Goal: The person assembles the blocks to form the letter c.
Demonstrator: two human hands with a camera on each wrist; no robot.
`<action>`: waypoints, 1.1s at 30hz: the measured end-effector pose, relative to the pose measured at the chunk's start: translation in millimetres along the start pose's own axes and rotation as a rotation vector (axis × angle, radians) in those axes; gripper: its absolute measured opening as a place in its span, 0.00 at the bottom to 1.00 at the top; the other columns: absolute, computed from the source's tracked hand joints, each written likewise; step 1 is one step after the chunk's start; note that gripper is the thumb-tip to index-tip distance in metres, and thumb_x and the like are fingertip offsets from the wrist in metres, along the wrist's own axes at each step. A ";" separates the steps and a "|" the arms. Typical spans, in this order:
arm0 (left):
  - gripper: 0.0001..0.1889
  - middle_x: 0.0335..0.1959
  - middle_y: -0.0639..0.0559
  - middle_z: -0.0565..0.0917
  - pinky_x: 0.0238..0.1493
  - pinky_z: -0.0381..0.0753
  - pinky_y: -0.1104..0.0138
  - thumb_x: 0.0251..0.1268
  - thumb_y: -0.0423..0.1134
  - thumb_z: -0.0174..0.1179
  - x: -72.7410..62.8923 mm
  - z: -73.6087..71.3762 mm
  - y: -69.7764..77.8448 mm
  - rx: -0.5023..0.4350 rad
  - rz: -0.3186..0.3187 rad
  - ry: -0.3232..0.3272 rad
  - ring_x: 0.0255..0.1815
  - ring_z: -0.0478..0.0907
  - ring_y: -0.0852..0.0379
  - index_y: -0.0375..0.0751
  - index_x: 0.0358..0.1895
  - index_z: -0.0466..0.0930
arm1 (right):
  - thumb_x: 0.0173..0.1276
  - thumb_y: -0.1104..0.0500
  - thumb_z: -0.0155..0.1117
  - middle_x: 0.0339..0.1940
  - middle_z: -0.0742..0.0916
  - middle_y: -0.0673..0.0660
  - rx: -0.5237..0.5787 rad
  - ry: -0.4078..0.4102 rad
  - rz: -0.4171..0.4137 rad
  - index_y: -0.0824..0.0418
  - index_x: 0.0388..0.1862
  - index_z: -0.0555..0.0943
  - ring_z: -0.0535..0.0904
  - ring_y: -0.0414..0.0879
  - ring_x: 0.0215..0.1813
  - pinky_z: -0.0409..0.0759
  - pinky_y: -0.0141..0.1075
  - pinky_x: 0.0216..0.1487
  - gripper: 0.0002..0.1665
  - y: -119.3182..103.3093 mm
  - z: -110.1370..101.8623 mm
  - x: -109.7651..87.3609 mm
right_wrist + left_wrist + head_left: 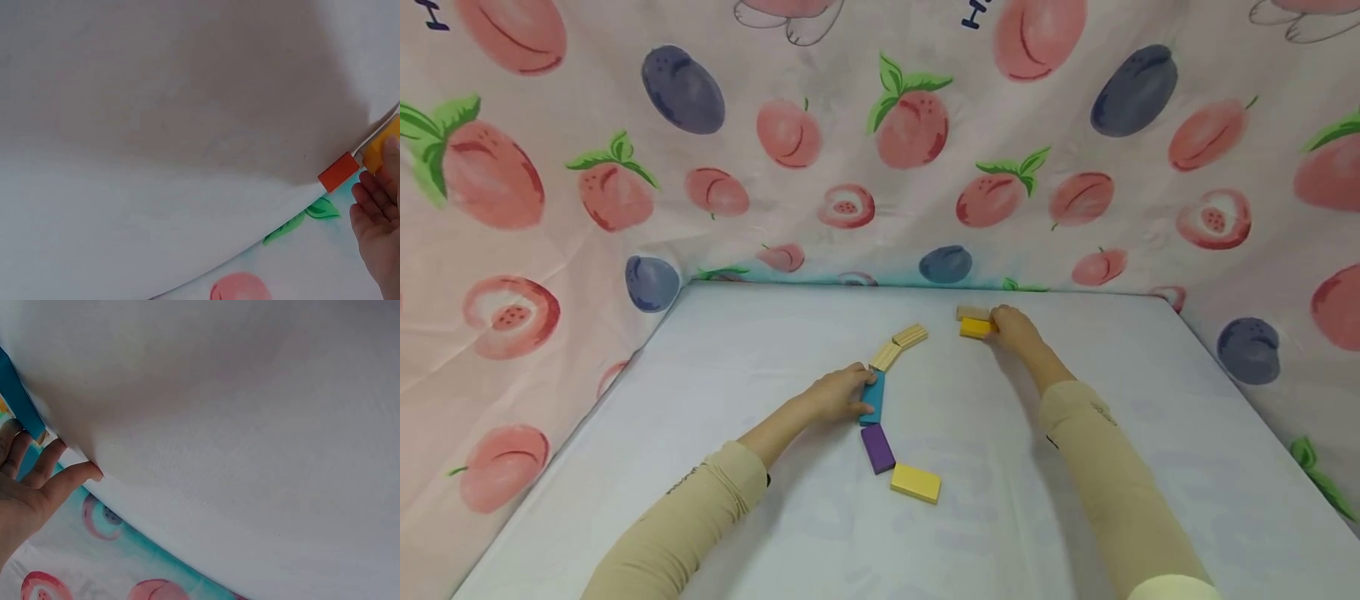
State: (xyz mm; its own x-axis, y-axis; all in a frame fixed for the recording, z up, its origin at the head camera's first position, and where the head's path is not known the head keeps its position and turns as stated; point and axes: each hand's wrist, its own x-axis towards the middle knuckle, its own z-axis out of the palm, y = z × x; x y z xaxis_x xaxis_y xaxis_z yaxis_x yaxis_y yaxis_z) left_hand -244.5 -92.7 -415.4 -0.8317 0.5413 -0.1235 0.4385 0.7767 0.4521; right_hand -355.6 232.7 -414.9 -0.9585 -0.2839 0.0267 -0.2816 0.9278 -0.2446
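My left hand [838, 394] grips a blue block [872, 400], with the thumb near its lower end and fingertips at its upper end. In the left wrist view, fingers [56, 453] show beside the blue block's end. My right hand [1017, 330] pinches an orange-yellow block [974, 328] by its right end. The right wrist view shows the thumb resting on that block, while the other fingers extend below it. A plain wooden block [972, 313] lies just behind it. Close to the fingers is a red block [339, 172], hidden in the head view.
Wooden blocks [910, 336] curve away beyond the blue one. On the near side follow a purple block [877, 448] and a yellow block [915, 482], forming an arc. They lie on a white table [970, 533], with a fruit-printed cloth [880, 217] around its back and sides.
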 end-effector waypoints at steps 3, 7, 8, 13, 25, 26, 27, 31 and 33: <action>0.26 0.61 0.42 0.72 0.61 0.73 0.48 0.61 0.44 0.62 0.1 1.9 -0.6 -0.011 -0.002 -0.005 0.62 0.71 0.42 0.35 0.60 0.72 | 0.63 0.63 0.64 0.38 0.82 0.70 0.008 -0.022 0.002 0.77 0.41 0.76 0.77 0.59 0.40 0.77 0.48 0.47 0.16 0.3 1.3 -2.7; 0.26 0.61 0.42 0.72 0.60 0.73 0.48 0.61 0.44 0.62 0.5 4.3 -1.1 -0.012 0.006 -0.009 0.62 0.72 0.43 0.36 0.60 0.72 | 0.63 0.63 0.64 0.35 0.82 0.68 -0.009 -0.023 -0.022 0.75 0.40 0.75 0.76 0.57 0.37 0.77 0.47 0.44 0.15 -1.0 1.6 -9.0; 0.26 0.61 0.42 0.72 0.61 0.73 0.49 0.61 0.44 0.62 0.5 4.4 -1.2 -0.007 0.006 -0.011 0.62 0.72 0.43 0.36 0.60 0.72 | 0.63 0.63 0.64 0.34 0.82 0.67 -0.008 -0.020 -0.030 0.75 0.40 0.75 0.76 0.56 0.36 0.77 0.46 0.43 0.14 -2.0 1.3 -10.9; 0.26 0.62 0.42 0.72 0.62 0.72 0.50 0.61 0.44 0.63 0.9 3.0 -1.4 0.014 0.000 -0.004 0.63 0.71 0.43 0.36 0.60 0.73 | 0.62 0.65 0.65 0.30 0.83 0.66 0.010 0.024 -0.087 0.73 0.39 0.75 0.76 0.54 0.33 0.78 0.44 0.39 0.13 -6.7 -0.5 -19.7; 0.26 0.62 0.41 0.71 0.61 0.73 0.48 0.62 0.44 0.62 2.7 1.9 0.5 0.003 0.010 -0.008 0.64 0.70 0.41 0.35 0.60 0.72 | 0.61 0.66 0.65 0.40 0.85 0.69 0.116 0.110 -0.180 0.74 0.44 0.77 0.82 0.61 0.44 0.81 0.49 0.48 0.15 -15.1 1.5 -39.6; 0.26 0.63 0.42 0.71 0.61 0.73 0.48 0.62 0.44 0.62 2.9 2.6 0.2 0.004 0.009 -0.008 0.64 0.70 0.41 0.35 0.60 0.72 | 0.61 0.65 0.66 0.39 0.85 0.69 0.137 0.111 -0.176 0.74 0.43 0.77 0.83 0.60 0.43 0.82 0.48 0.46 0.15 -16.5 2.5 -41.6; 0.26 0.63 0.42 0.71 0.61 0.73 0.48 0.62 0.44 0.62 2.9 3.1 -0.1 0.007 0.007 -0.010 0.64 0.70 0.42 0.36 0.61 0.72 | 0.60 0.65 0.66 0.39 0.84 0.69 0.160 0.114 -0.171 0.74 0.43 0.77 0.83 0.60 0.42 0.82 0.47 0.45 0.15 -17.7 3.8 -43.2; 0.26 0.62 0.42 0.72 0.62 0.73 0.49 0.62 0.44 0.62 1.5 2.4 1.0 0.009 -0.003 -0.006 0.63 0.71 0.42 0.36 0.61 0.72 | 0.59 0.66 0.68 0.38 0.84 0.68 0.289 0.141 -0.139 0.74 0.43 0.78 0.83 0.59 0.40 0.84 0.45 0.42 0.16 -23.5 7.6 -49.7; 0.26 0.62 0.42 0.72 0.62 0.73 0.49 0.62 0.44 0.62 0.8 0.8 2.1 0.014 -0.002 -0.004 0.63 0.71 0.42 0.35 0.61 0.72 | 0.58 0.67 0.68 0.39 0.84 0.69 0.365 0.166 -0.120 0.74 0.44 0.78 0.83 0.60 0.41 0.84 0.45 0.43 0.16 -26.6 8.0 -53.2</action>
State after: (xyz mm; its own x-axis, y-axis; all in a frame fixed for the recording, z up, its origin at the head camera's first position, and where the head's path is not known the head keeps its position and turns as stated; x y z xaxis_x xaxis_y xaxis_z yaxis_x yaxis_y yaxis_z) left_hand -243.9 -90.4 -415.3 -0.8312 0.5412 -0.1276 0.4416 0.7819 0.4399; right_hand -296.8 221.2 -417.6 -0.9225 -0.3141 0.2244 -0.3859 0.7354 -0.5570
